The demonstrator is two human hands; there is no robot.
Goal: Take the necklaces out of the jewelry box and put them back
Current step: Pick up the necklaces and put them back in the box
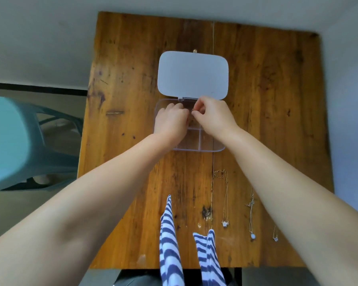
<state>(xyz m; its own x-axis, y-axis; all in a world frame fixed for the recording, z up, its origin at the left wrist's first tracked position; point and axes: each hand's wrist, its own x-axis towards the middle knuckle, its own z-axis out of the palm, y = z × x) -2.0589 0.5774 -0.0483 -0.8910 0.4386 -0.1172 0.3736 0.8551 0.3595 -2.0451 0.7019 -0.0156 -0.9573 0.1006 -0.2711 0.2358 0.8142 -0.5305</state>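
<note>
A clear jewelry box (196, 144) with small compartments lies open at the table's middle, its white lid (193, 74) folded flat beyond it. Both hands are over the box. My left hand (171, 121) reaches into the left compartments, fingers curled. My right hand (212, 115) pinches something small and thin just above the box's middle; it looks like a necklace, but the hands hide most of it. Three necklaces lie stretched out on the table at the near right: one with a chain clasp (225, 198), one with a pale bead (251, 215), and a short one (275, 234).
The wooden table (132, 79) stands against a pale wall. A teal plastic chair (19, 141) is at the left, beside the table. Striped blue-and-white cloth (170, 234) hangs over the near table edge.
</note>
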